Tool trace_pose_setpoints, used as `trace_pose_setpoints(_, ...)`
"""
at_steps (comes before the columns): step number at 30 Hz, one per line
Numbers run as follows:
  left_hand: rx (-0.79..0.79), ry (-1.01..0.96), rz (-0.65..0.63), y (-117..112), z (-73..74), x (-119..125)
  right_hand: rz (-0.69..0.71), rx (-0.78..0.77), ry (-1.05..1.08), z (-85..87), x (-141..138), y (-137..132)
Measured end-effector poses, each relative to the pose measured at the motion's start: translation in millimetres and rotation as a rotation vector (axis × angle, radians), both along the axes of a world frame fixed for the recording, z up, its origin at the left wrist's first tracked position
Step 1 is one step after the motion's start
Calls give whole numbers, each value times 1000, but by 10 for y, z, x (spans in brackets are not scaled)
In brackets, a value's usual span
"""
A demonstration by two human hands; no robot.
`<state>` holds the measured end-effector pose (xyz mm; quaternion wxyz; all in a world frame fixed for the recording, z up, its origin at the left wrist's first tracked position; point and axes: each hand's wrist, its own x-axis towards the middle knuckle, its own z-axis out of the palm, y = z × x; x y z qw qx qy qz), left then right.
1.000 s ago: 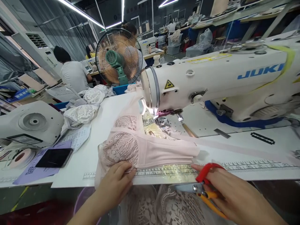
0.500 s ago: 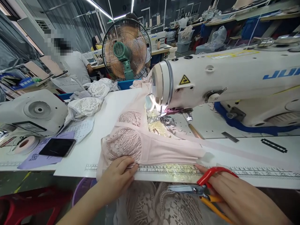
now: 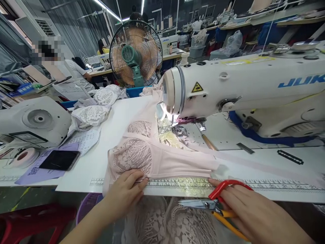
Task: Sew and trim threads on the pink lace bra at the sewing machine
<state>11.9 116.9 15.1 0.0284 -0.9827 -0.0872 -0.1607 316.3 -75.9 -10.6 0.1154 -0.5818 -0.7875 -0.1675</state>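
plainly, one pink garment (image 3: 162, 157), smooth cloth with two openwork lace panels (image 3: 133, 154), lies lengthwise nine-to-three on the white table (image 3: 76, 176), its band (image 3: 186, 164) pointing toward three o'clock. at its seven o'clock the left hand (image 3: 127, 189) pinches the lower edge; at four, the right hand (image 3: 246, 203) curls round one pair of metal-bladed scissors (image 3: 209, 204).

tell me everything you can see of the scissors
The scissors have silvery, metal-looking blades, a round pivot, and one red and one orange handle, plastic-looking. The grip of the right hand holds them, partly hiding the handles. The blades point left, by the near edge of the table; how far open is unclear.
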Motion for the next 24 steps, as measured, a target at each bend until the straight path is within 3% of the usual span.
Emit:
trace_pose_setpoints(7,-10,18,14,-13,9,-3,-24,28,-20,-102,-4,-55)
trace_pose_setpoints(15,-7,20,16,-10,8,-3,-9,44,7,-84,18,-37)
trace_pose_setpoints(20,-8,21,10,-24,16,-3,-13,-54,69,-214,-17,-114)
trace_pose_setpoints(24,-32,10,3,3,-8,-3,98,-20,134,-333,-93,-301)
